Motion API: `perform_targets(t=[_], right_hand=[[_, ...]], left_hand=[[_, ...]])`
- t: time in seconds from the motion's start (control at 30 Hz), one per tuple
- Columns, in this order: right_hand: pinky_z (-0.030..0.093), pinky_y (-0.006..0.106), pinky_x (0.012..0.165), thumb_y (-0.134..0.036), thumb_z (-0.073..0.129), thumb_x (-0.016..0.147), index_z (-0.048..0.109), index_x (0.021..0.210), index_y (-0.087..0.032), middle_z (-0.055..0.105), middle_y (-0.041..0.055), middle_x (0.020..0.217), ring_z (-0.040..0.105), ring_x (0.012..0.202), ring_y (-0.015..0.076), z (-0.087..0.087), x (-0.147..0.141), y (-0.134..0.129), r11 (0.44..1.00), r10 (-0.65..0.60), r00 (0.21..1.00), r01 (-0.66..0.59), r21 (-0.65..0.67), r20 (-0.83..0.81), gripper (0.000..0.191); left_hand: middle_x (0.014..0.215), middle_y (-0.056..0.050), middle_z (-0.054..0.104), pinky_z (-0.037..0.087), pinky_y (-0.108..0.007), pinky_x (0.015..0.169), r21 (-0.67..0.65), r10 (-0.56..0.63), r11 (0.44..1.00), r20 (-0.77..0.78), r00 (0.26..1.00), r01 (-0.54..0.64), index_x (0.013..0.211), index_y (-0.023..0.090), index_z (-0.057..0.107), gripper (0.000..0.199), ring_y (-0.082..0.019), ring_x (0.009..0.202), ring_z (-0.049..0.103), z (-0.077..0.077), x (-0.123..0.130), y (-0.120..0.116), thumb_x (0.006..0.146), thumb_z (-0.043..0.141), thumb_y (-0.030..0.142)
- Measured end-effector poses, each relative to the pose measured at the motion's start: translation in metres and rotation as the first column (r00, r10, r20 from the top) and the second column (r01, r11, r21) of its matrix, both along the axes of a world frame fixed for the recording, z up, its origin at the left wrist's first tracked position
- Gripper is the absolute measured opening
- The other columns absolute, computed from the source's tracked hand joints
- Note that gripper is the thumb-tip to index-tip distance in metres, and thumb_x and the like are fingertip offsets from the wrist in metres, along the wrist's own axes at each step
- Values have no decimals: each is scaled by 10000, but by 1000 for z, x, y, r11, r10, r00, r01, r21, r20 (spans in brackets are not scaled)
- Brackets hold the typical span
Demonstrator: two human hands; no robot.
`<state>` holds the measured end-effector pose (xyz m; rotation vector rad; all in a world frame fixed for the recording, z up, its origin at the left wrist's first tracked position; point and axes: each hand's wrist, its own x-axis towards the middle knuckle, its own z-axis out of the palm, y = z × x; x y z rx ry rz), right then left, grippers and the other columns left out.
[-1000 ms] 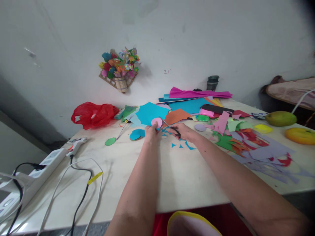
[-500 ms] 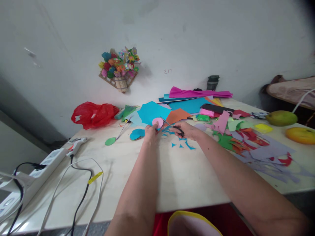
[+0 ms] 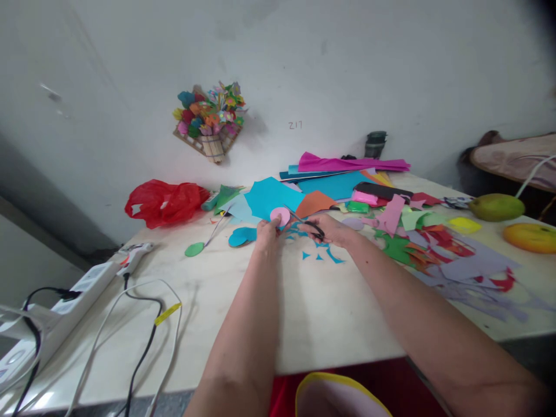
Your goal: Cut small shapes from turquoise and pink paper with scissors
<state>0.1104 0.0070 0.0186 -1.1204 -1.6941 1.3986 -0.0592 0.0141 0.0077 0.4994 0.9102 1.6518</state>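
My left hand (image 3: 267, 233) pinches a pink paper circle (image 3: 280, 216) together with a large sheet of blue paper (image 3: 273, 197) lying behind it. My right hand (image 3: 330, 229) grips the dark handles of a pair of scissors (image 3: 316, 230). Its blades point left at the edge of the blue paper, close beside the pink circle. Small blue paper scraps (image 3: 334, 255) lie on the table below the scissors. Left of my left hand are round blue paper pieces (image 3: 241, 236), partly overlapped, and a green paper circle (image 3: 194, 249).
At the left stand a white power strip (image 3: 82, 289) and loose cables (image 3: 155, 336). A red plastic bag (image 3: 165, 202) lies at the back left. On the right are mixed paper scraps (image 3: 460, 255), a black phone-like object (image 3: 382, 191) and two mangoes (image 3: 497, 207).
The pink circle and the blue sheet have shifted very slightly to the right. Both hands keep their holds, and the scissors stay in nearly the same place.
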Motion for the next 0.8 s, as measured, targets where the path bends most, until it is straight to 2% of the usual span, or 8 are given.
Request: perform_targets(t=[0.23,0.57,0.67,0.8], right_hand=[[181,208,361,-397,739,755,520,668,-165,468,-43,484,392,373,62,0,-2,0,1000,-2,1000,2,5,3,331],[217,226,356,-412,718,774,527,623,-173,485,-23,466,381,367,76,3,0,2,1000,11,1000,-11,-4,2,341],[218,224,350,-400,745,750,510,608,-180,477,-28,451,370,356,73,2,0,4,1000,8,1000,-8,-11,9,352],[231,220,354,-384,746,751,530,618,-173,479,-31,453,370,352,69,1,1,5,999,12,1000,-12,-33,8,330]], left_hand=[[666,-45,645,614,-323,713,10,-25,1000,-50,998,26,753,113,579,139,-162,642,671,-1,-3,1,763,702,48],[733,-67,682,626,-364,719,-3,-45,999,-18,999,45,851,127,577,191,-213,721,715,2,-5,0,751,711,34],[759,-88,693,626,-366,716,3,-67,998,-12,998,67,845,125,576,202,-239,770,727,2,-6,0,739,724,39],[697,-56,665,628,-354,696,2,-60,998,-24,998,60,798,136,558,199,-215,714,715,2,-7,0,740,722,39]])
